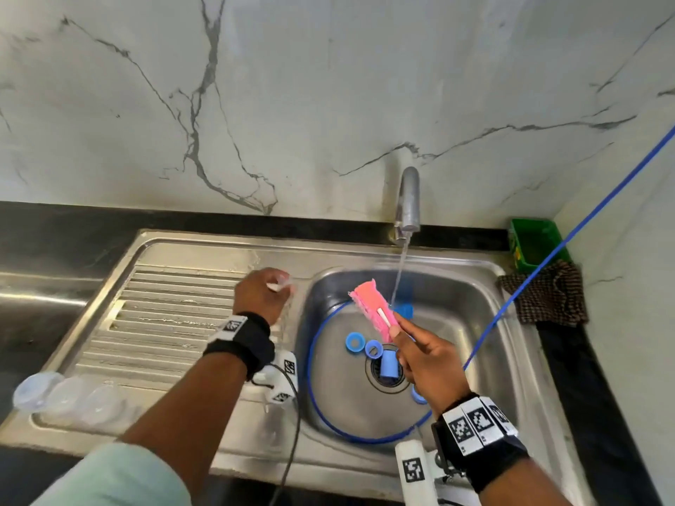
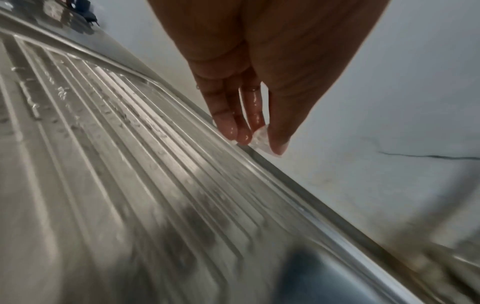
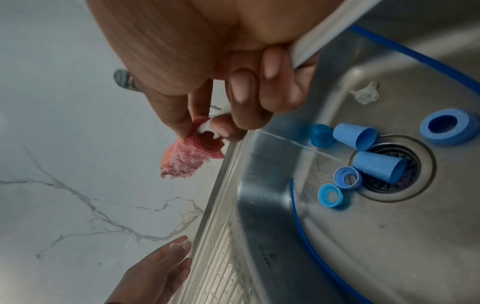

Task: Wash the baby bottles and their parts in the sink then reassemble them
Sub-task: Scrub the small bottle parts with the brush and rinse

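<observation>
Over the sink basin [image 1: 471,323], my right hand [image 1: 396,328] grips the white handle of a pink sponge brush [image 1: 372,310]; the wet sponge head [image 3: 187,158] points up beside the running water. My left hand [image 1: 281,286] is above the far right corner of the drainboard [image 1: 164,323] and pinches a small clear nipple [image 2: 261,139] between thumb and fingertips. Several blue caps and rings lie around the drain: a ring [image 1: 354,341], a second ring [image 1: 373,348], a cap [image 1: 389,365]. Another clear nipple [image 3: 365,94] lies in the basin. Three clear bottles [image 1: 65,396] lie at the drainboard's front left.
The faucet [image 1: 408,199] runs a stream into the basin. A thin blue hose [image 1: 548,257] comes from the right and loops inside the basin. A green tub [image 1: 537,246] and a checked cloth [image 1: 544,294] sit at the back right corner. A marble wall stands behind.
</observation>
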Demonstrator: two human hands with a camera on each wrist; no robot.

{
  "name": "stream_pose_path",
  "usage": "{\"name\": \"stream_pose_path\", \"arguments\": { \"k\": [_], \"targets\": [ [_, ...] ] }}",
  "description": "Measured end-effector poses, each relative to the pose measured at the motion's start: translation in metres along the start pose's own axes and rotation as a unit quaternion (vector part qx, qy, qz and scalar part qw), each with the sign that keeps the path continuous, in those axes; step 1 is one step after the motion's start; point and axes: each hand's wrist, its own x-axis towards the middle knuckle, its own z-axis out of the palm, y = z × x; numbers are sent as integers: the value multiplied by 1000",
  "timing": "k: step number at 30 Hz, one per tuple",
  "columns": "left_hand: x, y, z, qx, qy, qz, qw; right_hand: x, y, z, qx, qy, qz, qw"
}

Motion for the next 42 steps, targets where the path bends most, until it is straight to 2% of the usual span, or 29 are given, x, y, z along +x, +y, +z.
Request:
{"name": "stream_pose_path", "arguments": {
  "k": [4, 8, 14, 19, 23, 27, 30, 33, 36, 38, 40, 42],
  "targets": [
    [65, -51, -25, 29, 0, -16, 999, 5, 3, 36, -2, 17, 23, 1000],
    [115, -77, -25, 56, 0, -25, 998, 12, 7, 58, -24, 43, 32, 998],
    [148, -97, -11, 30, -3, -38, 999, 13, 6, 66, -42, 67, 44, 996],
    [147, -96, -7, 27, 7, -52, 998, 11, 6, 46, -36, 71, 59, 995],
    [121, -72, -5, 55, 23, -53, 997, 12, 5, 22, -30, 78, 65, 994],
    [71, -30, 23, -20, 22, 33, 999, 11, 1, -4, -7, 77, 68, 995],
    [27, 6, 61, -49, -44, 51, 997, 15, 1, -25, 11, 87, 77, 993],
    [-11, 31, 108, -39, -170, 28, 984, 21, 1, -50, 42, 115, 92, 988],
    [-32, 47, 153, 1, -308, 38, 951, 28, 2, -76, 46, 127, 92, 987],
    [-42, 56, 179, 55, -388, 55, 918, 30, 5, -91, 48, 127, 96, 986],
    [-50, 63, 205, 93, -437, 69, 892, 30, 7, -104, 53, 130, 100, 985],
    [-53, 69, 228, 114, -449, 78, 883, 30, 10, -114, 63, 139, 101, 983]
  ]
}}
